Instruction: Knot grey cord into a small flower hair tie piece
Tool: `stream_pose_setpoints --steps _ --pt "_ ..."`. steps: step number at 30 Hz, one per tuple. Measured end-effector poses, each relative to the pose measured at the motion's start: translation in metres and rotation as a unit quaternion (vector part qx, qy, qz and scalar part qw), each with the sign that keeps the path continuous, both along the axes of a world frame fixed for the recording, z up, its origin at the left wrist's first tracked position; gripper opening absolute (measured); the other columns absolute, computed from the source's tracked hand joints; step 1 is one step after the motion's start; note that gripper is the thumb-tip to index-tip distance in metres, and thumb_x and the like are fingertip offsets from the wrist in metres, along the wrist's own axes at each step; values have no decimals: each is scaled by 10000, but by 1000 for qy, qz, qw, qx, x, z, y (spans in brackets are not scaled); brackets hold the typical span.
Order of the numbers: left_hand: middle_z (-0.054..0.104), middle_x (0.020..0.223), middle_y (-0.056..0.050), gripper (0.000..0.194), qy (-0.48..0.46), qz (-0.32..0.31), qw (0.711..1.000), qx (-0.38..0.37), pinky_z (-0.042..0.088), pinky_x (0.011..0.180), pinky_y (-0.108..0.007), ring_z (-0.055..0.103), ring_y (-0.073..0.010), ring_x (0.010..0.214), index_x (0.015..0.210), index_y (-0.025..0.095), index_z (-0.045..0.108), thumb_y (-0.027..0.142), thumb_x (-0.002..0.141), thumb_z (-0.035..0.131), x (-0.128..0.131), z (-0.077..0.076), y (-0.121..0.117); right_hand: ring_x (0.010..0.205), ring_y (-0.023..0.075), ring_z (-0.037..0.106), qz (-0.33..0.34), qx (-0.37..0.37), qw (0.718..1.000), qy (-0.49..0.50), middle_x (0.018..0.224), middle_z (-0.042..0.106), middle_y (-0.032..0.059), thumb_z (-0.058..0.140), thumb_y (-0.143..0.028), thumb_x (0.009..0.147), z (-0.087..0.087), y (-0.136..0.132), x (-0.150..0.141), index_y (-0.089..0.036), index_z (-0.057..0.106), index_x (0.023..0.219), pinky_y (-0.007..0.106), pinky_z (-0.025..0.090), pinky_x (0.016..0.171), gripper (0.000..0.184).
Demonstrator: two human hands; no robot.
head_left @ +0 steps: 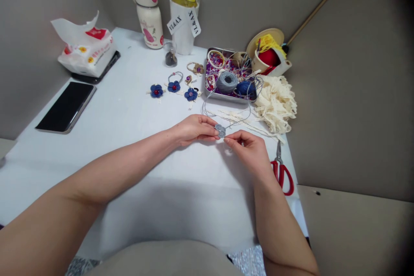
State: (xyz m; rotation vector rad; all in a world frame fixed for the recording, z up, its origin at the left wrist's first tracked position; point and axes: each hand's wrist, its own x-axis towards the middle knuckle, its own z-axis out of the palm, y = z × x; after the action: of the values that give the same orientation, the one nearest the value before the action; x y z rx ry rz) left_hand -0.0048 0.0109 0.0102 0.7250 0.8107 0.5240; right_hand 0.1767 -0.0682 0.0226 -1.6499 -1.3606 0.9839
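A small grey cord rosette is pinched between the thumb and fingertips of the left hand, above the white table and just in front of the metal tray. The right hand is held beside the rosette with its fingers curled and their tips brought against the rosette's lower edge; whether anything is pinched there cannot be told. Thin grey cord is looped between the rosette and the tray. A grey yarn ball and a blue yarn ball are seen in the tray among beads. Three blue fabric flowers are laid to the left of the tray, and cream lace is heaped to its right. Red-handled scissors are placed in front of the tray, off to the right. A phone lies well left of the tray, and a tissue pack, a bottle and a white cup stand beyond it to the left.
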Motion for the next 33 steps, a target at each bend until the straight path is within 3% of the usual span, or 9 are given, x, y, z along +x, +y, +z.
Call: stream_pose_setpoints --steps 18,26,33 --pt "711 747 -83 197 1 -23 1000 4 579 702 -230 694 -133 675 852 77 629 15 688 718 -1 1 -1 576 121 511 -3 -30 998 51 653 653 21 742 -344 687 -4 3 -1 -161 689 725 247 388 554 194" --pt "711 757 -80 221 3 -30 999 18 569 675 -222 682 -120 650 860 81 635 44 671 742 1 -2 -2 506 97 505 -25 -40 986 157 559 567 -61 800 -315 616 -6 4 -6 -201 573 817 221 377 515 324" --pt "713 768 -89 222 8 -37 999 39 561 712 -252 677 -119 658 854 84 634 70 667 752 1 -4 -4 513 98 517 -22 -35 980 192 574 572 -65 802 -307 618 -9 6 -8 -209 539 829 224 382 516 351"
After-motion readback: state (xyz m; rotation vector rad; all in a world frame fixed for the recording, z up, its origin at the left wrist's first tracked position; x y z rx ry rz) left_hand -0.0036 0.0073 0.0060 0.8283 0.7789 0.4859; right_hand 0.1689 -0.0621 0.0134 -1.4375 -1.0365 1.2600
